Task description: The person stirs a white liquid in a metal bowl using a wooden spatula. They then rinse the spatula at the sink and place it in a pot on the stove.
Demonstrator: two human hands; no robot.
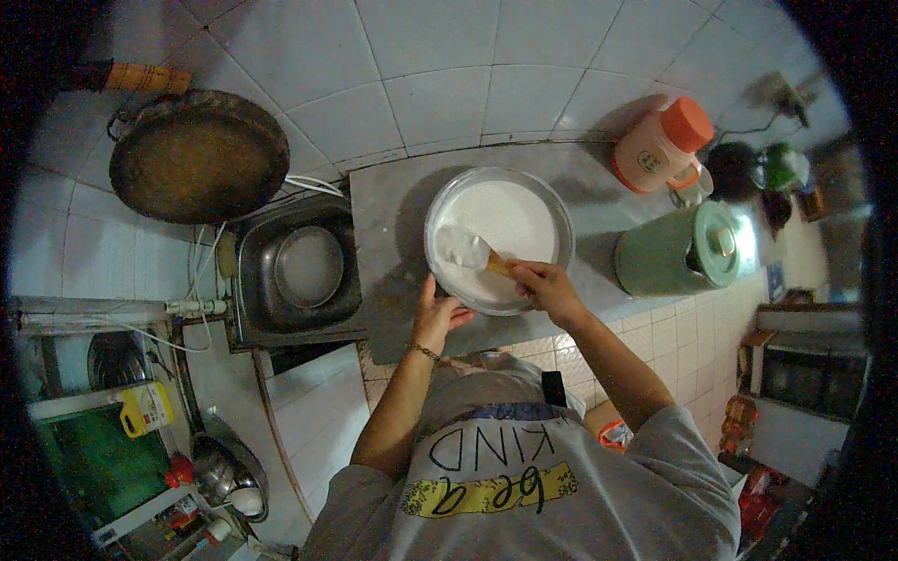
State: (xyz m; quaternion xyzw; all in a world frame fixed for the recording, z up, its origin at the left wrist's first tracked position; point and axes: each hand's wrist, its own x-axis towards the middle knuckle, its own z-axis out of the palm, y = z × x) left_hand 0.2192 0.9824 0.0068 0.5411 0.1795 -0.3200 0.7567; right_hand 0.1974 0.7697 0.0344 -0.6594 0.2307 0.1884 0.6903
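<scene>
A round bowl (pixel 570 231) with a pale rim stands on the grey counter in front of me. White powder or a fine-grained mix (pixel 515 207) fills its inside. My right hand (pixel 553 289) is closed around the wooden handle of a spatula or scoop (pixel 498 264). The tool's head lies at the left part of the bowl, covered by the white stuff, so its shape is hidden. My left hand (pixel 440 317) holds the bowl from outside at its near left side, thumb up along the wall and fingers below the rim.
Left of the counter (pixel 382 210) is a steel sink (pixel 252 294) with a round pan (pixel 310 266) in it. A large wok (pixel 200 158) hangs above. To the right stand a green lidded jug (pixel 659 252) and a pink thermos (pixel 652 151) with an orange cap.
</scene>
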